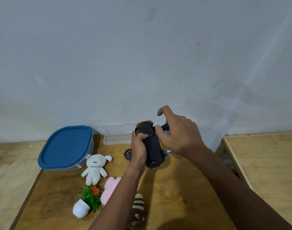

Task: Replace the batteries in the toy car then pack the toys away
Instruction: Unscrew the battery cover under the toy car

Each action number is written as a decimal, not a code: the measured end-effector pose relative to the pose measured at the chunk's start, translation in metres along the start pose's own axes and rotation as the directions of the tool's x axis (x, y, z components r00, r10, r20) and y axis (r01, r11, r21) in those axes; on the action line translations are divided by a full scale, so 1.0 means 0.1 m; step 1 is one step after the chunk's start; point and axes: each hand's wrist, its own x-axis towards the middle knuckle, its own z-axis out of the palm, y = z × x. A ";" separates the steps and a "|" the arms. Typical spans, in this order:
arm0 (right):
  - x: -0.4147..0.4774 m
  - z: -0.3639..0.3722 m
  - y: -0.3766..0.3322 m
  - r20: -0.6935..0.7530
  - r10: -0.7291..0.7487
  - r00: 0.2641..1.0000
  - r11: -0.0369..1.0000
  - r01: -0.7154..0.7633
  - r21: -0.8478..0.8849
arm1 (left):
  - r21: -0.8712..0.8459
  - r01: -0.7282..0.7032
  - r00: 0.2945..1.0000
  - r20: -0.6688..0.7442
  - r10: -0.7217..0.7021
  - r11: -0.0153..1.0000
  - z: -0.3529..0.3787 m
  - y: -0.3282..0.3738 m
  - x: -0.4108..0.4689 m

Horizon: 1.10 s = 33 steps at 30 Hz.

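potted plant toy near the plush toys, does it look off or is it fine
The potted plant toy lies tipped on its side on the table, white pot toward the near edge, not upright. Nothing looks spilled or broken.

we had one wide-angle view only, worn on the head, facing forward and slightly down at a wooden table (166,185) against a pale wall (142,55). we sat close, both forearms reaching in from below.

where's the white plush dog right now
In the head view, the white plush dog lies left of centre on the wooden table, just right of the blue-lidded container, above the potted plant toy.
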 end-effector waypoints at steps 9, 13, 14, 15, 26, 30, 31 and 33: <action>-0.01 -0.01 0.02 0.018 0.009 1.000 0.997 -0.011 0.081 | -0.020 -0.002 1.000 -0.012 0.001 1.000 -0.01 -0.01 0.00; 0.00 0.01 0.02 0.027 0.025 0.999 0.999 -0.027 0.044 | -0.027 0.011 1.000 0.010 -0.010 1.000 -0.02 -0.02 -0.01; 0.01 0.01 0.03 0.016 0.035 0.999 0.999 -0.035 0.033 | -0.022 0.003 1.000 0.018 -0.002 1.000 -0.02 -0.03 0.01; 0.01 0.02 0.04 0.004 0.044 0.999 0.998 -0.044 0.036 | -0.011 -0.005 1.000 0.021 0.005 1.000 -0.03 -0.02 0.01; 0.02 -0.03 0.03 -0.015 0.057 0.998 0.993 -0.055 0.106 | -0.030 -0.001 0.999 0.047 0.002 1.000 -0.03 0.00 0.09; 0.04 -0.01 0.05 -0.063 0.030 0.998 1.000 -0.029 0.006 | -0.046 -0.011 0.998 0.065 0.014 0.999 -0.03 -0.02 0.08; 0.04 0.00 0.05 -0.061 0.031 0.998 0.999 -0.032 -0.005 | -0.063 -0.007 0.998 0.068 0.011 0.998 -0.04 -0.02 0.07; 0.03 0.01 0.05 -0.050 0.035 0.998 0.999 -0.034 0.019 | -0.072 -0.004 0.998 0.064 0.008 0.997 -0.06 -0.03 0.09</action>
